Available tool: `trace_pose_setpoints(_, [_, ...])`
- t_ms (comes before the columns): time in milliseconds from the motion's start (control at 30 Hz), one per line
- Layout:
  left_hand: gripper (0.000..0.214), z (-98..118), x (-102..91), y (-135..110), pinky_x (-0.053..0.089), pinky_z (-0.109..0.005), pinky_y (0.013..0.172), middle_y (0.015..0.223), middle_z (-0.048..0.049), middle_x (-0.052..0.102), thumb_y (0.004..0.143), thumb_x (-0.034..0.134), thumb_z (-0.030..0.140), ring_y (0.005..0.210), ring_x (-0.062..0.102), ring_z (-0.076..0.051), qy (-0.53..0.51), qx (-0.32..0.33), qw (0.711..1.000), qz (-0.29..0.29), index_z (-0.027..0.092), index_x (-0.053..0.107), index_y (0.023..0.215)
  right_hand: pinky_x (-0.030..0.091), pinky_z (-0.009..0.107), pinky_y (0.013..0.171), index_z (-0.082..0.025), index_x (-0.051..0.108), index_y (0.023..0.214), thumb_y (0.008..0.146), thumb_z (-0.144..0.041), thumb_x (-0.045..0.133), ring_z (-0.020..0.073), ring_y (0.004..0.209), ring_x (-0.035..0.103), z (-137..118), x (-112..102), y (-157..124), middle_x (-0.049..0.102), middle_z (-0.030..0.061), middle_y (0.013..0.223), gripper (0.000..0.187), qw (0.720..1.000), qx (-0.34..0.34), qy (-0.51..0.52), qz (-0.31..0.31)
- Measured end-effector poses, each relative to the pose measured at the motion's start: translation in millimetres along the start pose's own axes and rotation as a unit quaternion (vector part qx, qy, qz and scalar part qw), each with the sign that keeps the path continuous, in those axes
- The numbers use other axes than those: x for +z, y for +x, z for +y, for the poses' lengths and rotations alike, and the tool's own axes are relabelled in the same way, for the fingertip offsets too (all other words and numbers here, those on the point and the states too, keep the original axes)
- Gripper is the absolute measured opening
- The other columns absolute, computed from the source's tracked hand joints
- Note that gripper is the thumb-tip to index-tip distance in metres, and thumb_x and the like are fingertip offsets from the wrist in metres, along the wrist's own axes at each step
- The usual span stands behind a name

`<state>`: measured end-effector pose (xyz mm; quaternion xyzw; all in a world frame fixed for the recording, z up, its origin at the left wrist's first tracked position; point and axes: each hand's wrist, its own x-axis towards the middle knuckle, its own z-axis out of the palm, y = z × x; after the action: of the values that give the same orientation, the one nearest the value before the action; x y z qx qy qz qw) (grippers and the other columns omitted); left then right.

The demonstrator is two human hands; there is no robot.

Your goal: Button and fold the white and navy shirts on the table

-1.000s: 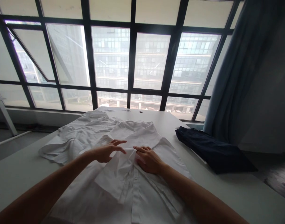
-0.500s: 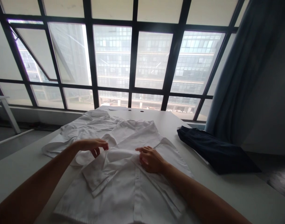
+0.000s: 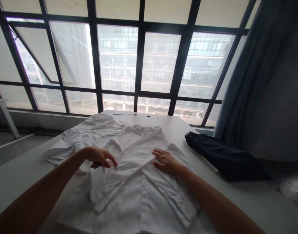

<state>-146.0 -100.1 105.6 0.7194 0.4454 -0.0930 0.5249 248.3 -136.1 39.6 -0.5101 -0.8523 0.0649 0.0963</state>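
A white button-up shirt [image 3: 129,208] lies front up, its collar toward the window and its long sleeves folded across the chest. My right hand [image 3: 167,161] rests palm down on the right part of its chest, fingers spread. Over the left side, by the folded sleeve [image 3: 102,191], is my left hand [image 3: 100,157]. Its index finger reaches toward the cloth and the other fingers are bent; no cloth shows gripped in it. Beyond that hand lies a second, rumpled white garment [image 3: 90,126], partly under the shirt.
The white table [image 3: 178,128] runs up to a large black-framed window [image 3: 161,61]. Dark navy folded cloth [image 3: 224,156] lies along the table's right edge. A grey-blue curtain [image 3: 239,97] hangs at the right. Another white table's leg [image 3: 9,120] stands at the far left.
My right hand has moved right and flattened on the shirt. My left hand has shifted slightly right and lower. The crossed sleeve's folds have changed, and its cuff sits a little nearer to me.
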Motion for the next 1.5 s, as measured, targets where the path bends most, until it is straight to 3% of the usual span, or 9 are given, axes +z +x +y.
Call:
trace_pose_setpoints(133, [0.059, -5.6, 1.4, 21.5, 0.056, -0.037, 0.064, 0.067, -0.0048, 0.066, 0.075, 0.064, 0.065, 0.063, 0.064, -0.024, 0.144, 0.035, 0.972, 0.181, 0.020, 0.072, 0.112, 0.015, 0.051, 0.120, -0.017, 0.033, 0.155, 0.093, -0.071, 0.040, 0.0316, 0.149, 0.019, 0.6, -0.5, -2.2, 0.023, 0.0136, 0.162, 0.082, 0.999, -0.001, 0.002, -0.033])
trace_pose_setpoints(267, [0.055, -10.6, 12.3, 53.6, 0.038, -0.046, 0.109, 0.134, -0.0155, 0.061, 0.089, 0.048, 0.062, 0.125, 0.054, -0.033, 0.285, 0.163, 0.836, 0.440, 0.020, 0.070, 0.117, 0.014, 0.052, 0.120, -0.017, 0.029, 0.157, 0.093, -0.073, 0.037, 0.0321, 0.150, 0.017, 0.1, -2.1, -3.7, 0.021, 0.0152, 0.162, 0.085, 0.999, -0.014, -0.004, -0.042])
trace_pose_setpoints(400, [0.064, -17.6, 19.5, 70.3, 0.019, -0.054, 0.118, 0.157, -0.0159, 0.036, 0.092, 0.044, 0.061, 0.146, 0.029, -0.034, 0.362, 0.102, 0.842, 0.387, 0.021, 0.054, 0.141, 0.016, 0.052, 0.119, -0.016, 0.029, 0.157, 0.093, -0.074, 0.034, 0.0330, 0.149, 0.018, -1.3, -6.7, -12.1, 0.021, 0.0155, 0.161, 0.086, 0.999, -0.023, -0.012, -0.045])
trace_pose_setpoints(533, [0.072, -16.5, 24.8, 65.0, 0.022, -0.055, 0.115, 0.156, -0.0171, 0.038, 0.089, 0.046, 0.068, 0.144, 0.034, -0.036, 0.367, 0.046, 0.870, 0.326, 0.025, 0.048, 0.147, 0.017, 0.052, 0.119, -0.015, 0.030, 0.156, 0.094, -0.074, 0.033, 0.0336, 0.149, 0.020, -5.8, -13.4, -31.5, 0.023, 0.0161, 0.161, 0.086, 0.998, -0.030, -0.025, -0.054])
trace_pose_setpoints(667, [0.060, -4.0, 23.7, 59.1, 0.040, -0.047, 0.100, 0.119, -0.0143, 0.071, 0.079, 0.055, 0.073, 0.112, 0.062, -0.036, 0.359, 0.050, 0.859, 0.360, 0.028, 0.073, 0.114, 0.031, 0.049, 0.112, -0.018, 0.045, 0.149, 0.086, -0.078, 0.047, 0.0362, 0.138, 0.040, -14.7, -27.8, -48.7, 0.041, 0.0178, 0.153, 0.087, 0.996, -0.072, -0.029, -0.044])
trace_pose_setpoints(800, [0.055, 22.6, 11.5, 73.2, 0.047, -0.038, 0.082, 0.077, -0.0116, 0.073, 0.087, 0.045, 0.066, 0.083, 0.067, -0.029, 0.345, 0.032, 0.846, 0.405, 0.021, 0.075, 0.072, 0.048, 0.039, 0.087, -0.020, 0.072, 0.113, 0.089, -0.067, 0.053, 0.0285, 0.094, 0.067, -14.8, -44.0, -36.1, 0.070, 0.0133, 0.109, 0.056, 0.996, -0.081, -0.040, -0.018])
trace_pose_setpoints(967, [0.049, 87.8, 6.9, 119.9, 0.048, -0.038, 0.080, 0.089, -0.0166, 0.074, 0.093, 0.046, 0.054, 0.088, 0.068, -0.032, 0.379, 0.054, 0.836, 0.393, 0.018, 0.077, 0.081, 0.045, 0.041, 0.094, -0.017, 0.071, 0.111, 0.091, -0.040, 0.063, 0.0296, 0.103, 0.064, 20.0, -45.6, 5.1, 0.069, 0.0134, 0.112, 0.032, 0.988, -0.023, -0.138, 0.063])
trace_pose_setpoints(1200, [0.042, 184.6, 7.1, 218.7, 0.050, -0.043, 0.082, 0.106, -0.0222, 0.070, 0.092, 0.053, 0.045, 0.099, 0.067, -0.036, 0.442, 0.134, 0.790, 0.402, 0.012, 0.073, 0.109, 0.042, 0.046, 0.101, -0.016, 0.064, 0.119, 0.098, -0.050, 0.049, 0.0310, 0.118, 0.057, 59.6, -23.9, 9.1, 0.062, 0.0153, 0.129, 0.042, 0.990, 0.002, -0.126, 0.061])
trace_pose_setpoints(1500, [0.036, 233.6, -12.5, 309.4, 0.051, -0.042, 0.083, 0.119, -0.0248, 0.062, 0.092, 0.043, 0.007, 0.111, 0.060, -0.034, 0.474, 0.129, 0.750, 0.443, 0.006, 0.065, 0.120, 0.038, 0.048, 0.106, -0.018, 0.056, 0.132, 0.098, -0.057, 0.044, 0.0324, 0.131, 0.047, 61.6, -18.1, 0.6, 0.052, 0.0150, 0.142, 0.052, 0.995, 0.019, -0.067, 0.072])
